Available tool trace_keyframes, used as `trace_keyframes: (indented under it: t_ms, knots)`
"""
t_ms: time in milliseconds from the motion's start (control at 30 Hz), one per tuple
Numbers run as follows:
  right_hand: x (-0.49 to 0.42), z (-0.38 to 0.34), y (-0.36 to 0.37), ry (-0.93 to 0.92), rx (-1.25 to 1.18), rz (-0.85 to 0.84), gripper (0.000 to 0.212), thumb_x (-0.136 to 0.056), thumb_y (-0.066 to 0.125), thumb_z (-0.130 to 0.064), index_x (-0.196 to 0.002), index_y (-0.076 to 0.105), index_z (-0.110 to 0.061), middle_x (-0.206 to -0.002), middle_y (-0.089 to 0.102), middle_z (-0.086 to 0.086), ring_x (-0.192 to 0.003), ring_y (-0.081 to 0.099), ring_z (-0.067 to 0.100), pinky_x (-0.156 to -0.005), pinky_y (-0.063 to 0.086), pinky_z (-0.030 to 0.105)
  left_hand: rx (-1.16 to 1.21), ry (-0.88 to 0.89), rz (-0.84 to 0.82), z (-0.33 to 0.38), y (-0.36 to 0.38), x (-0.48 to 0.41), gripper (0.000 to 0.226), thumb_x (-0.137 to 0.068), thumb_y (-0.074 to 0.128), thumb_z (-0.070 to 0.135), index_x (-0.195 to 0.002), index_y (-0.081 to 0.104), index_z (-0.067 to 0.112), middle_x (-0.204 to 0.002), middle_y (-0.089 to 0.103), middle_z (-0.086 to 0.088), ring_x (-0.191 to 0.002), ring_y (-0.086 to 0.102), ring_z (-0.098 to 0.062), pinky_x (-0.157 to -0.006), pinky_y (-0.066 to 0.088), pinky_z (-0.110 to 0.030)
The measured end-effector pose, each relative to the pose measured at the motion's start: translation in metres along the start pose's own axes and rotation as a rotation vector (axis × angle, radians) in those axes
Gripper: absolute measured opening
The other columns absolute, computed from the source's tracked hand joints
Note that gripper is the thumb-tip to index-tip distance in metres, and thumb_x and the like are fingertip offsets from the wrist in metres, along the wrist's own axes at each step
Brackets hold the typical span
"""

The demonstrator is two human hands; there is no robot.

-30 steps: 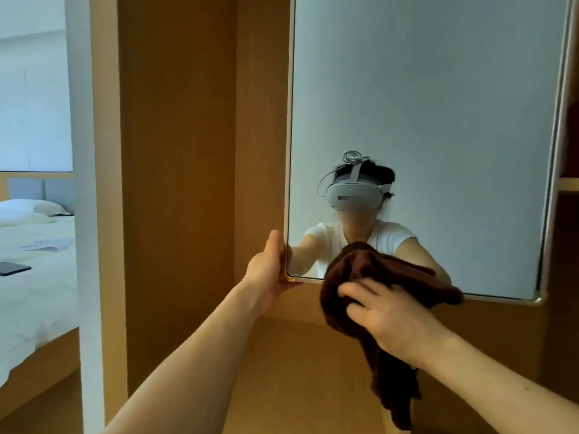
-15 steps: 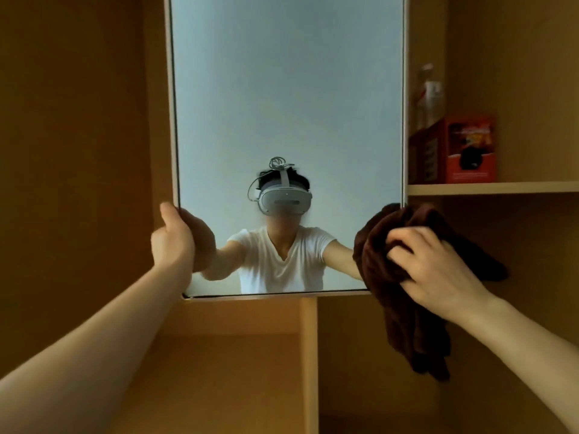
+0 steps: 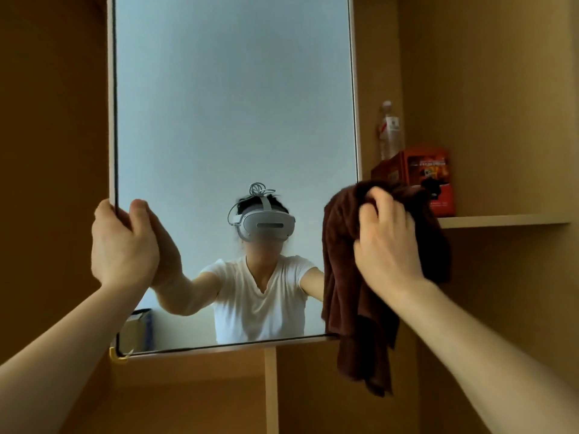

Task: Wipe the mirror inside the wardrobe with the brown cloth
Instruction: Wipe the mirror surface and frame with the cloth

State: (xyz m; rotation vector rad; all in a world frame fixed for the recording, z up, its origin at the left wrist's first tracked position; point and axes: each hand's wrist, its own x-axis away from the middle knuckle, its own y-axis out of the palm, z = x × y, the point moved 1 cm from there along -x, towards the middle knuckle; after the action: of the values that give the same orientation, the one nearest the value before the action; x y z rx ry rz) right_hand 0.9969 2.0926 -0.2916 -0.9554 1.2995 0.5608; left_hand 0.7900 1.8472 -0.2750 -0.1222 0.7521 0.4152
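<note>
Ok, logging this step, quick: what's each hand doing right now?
The left hand grips the mirror by its left edge.
The right hand grips the cloth, bunched, at the mirror's right edge.

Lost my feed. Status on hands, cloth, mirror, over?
Left hand grips mirror left edge. Right hand holds brown cloth at mirror's right edge. Box and bottle shelved right, off the glass.

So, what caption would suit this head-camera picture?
Left hand grips the mirror edge; right hand holds the brown cloth at its lower right.
</note>
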Motion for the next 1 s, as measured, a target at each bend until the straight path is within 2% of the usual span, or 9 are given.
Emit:
trace_keyframes:
  t_ms: [100, 200, 300, 367, 467, 600, 700, 800, 1000]
  knots:
    - [0.031, -0.003, 0.005, -0.01, 0.073, -0.094, 0.014, -0.079, 0.056, -0.004, -0.092, 0.057, -0.001, -0.125, 0.051, 0.025, -0.108, 0.053, 0.044, -0.091, 0.043, 0.059, -0.097, 0.155, 0.018, 0.013, -0.005, 0.004, 0.059, -0.098, 0.043, 0.038, -0.147, 0.024, 0.011, -0.149, 0.029, -0.016, -0.133, 0.034, -0.04, -0.108, 0.031, -0.054]
    - [0.026, -0.005, -0.003, 0.004, 0.136, -0.168, 0.021, -0.072, 0.066, -0.003, -0.092, 0.06, -0.001, -0.12, 0.054, 0.023, -0.106, 0.054, 0.042, -0.09, 0.042, 0.059, -0.31, 0.595, -0.043, 0.044, -0.002, 0.023, 0.07, -0.092, 0.054, 0.025, -0.15, 0.02, 0.009, -0.159, 0.009, -0.012, -0.147, 0.004, -0.028, -0.117, 0.002, -0.044]
    - [-0.003, -0.014, -0.018, 0.035, 0.189, -0.232, 0.032, -0.077, 0.066, -0.007, -0.107, 0.056, -0.005, -0.126, 0.045, 0.016, -0.113, 0.046, 0.036, -0.098, 0.036, 0.056, -0.407, 0.977, -0.172, 0.066, 0.018, 0.053, 0.074, -0.086, 0.059, 0.04, -0.147, 0.03, 0.011, -0.158, 0.017, -0.011, -0.146, 0.009, -0.027, -0.117, 0.006, -0.048]
    - [-0.037, -0.019, -0.028, 0.057, 0.153, -0.212, 0.039, -0.082, 0.062, -0.015, -0.119, 0.048, -0.009, -0.13, 0.034, 0.011, -0.119, 0.037, 0.032, -0.103, 0.03, 0.052, -0.519, 1.092, -0.259, 0.067, 0.032, 0.071, 0.083, -0.08, 0.047, 0.061, -0.148, 0.031, 0.017, -0.157, 0.021, -0.011, -0.146, 0.014, -0.028, -0.115, 0.007, -0.05]
    - [-0.075, -0.027, -0.04, 0.09, 0.049, -0.188, 0.046, -0.083, 0.057, -0.024, -0.124, 0.044, -0.007, -0.136, 0.03, 0.011, -0.125, 0.031, 0.033, -0.105, 0.024, 0.052, -0.605, 1.13, -0.33, 0.059, 0.044, 0.085, 0.095, -0.068, 0.042, 0.07, -0.145, 0.034, 0.016, -0.154, 0.028, -0.015, -0.143, 0.023, -0.032, -0.11, 0.011, -0.053]
    - [-0.027, -0.029, -0.009, 0.058, -0.061, -0.086, 0.045, -0.085, 0.055, -0.03, -0.122, 0.046, -0.006, -0.15, 0.024, 0.016, -0.138, 0.024, 0.034, -0.106, 0.028, 0.053, -0.662, 1.192, -0.289, 0.049, 0.052, 0.084, 0.095, -0.061, 0.069, 0.04, -0.144, 0.036, 0.009, -0.152, 0.029, -0.022, -0.141, 0.025, -0.037, -0.106, 0.016, -0.058]
    - [0.062, -0.019, 0.016, 0.048, -0.172, -0.086, 0.038, -0.08, 0.056, -0.031, -0.11, 0.052, -0.008, -0.141, 0.04, 0.018, -0.13, 0.041, 0.036, -0.096, 0.046, 0.05, -0.664, 1.184, -0.284, 0.05, 0.053, 0.084, 0.1, -0.066, 0.058, 0.067, -0.144, 0.038, 0.008, -0.153, 0.027, -0.021, -0.142, 0.022, -0.035, -0.107, 0.015, -0.058]
    - [0.121, -0.006, 0.033, -0.042, -0.207, -0.181, 0.042, -0.08, 0.053, -0.034, -0.115, 0.047, -0.012, -0.14, 0.037, 0.014, -0.13, 0.037, 0.031, -0.098, 0.044, 0.044, -0.666, 1.186, -0.298, 0.049, 0.054, 0.084, 0.116, -0.057, 0.066, 0.075, -0.145, 0.032, 0.008, -0.154, 0.025, -0.021, -0.142, 0.02, -0.036, -0.108, 0.014, -0.058]
    - [0.044, -0.003, 0.021, -0.038, -0.205, -0.057, 0.027, -0.076, 0.066, -0.008, -0.1, 0.057, 0.002, -0.128, 0.048, 0.027, -0.117, 0.049, 0.046, -0.091, 0.048, 0.054, -0.66, 1.186, -0.292, 0.05, 0.053, 0.084, 0.115, -0.055, 0.067, 0.073, -0.143, 0.037, 0.006, -0.152, 0.028, -0.022, -0.141, 0.023, -0.037, -0.107, 0.015, -0.059]
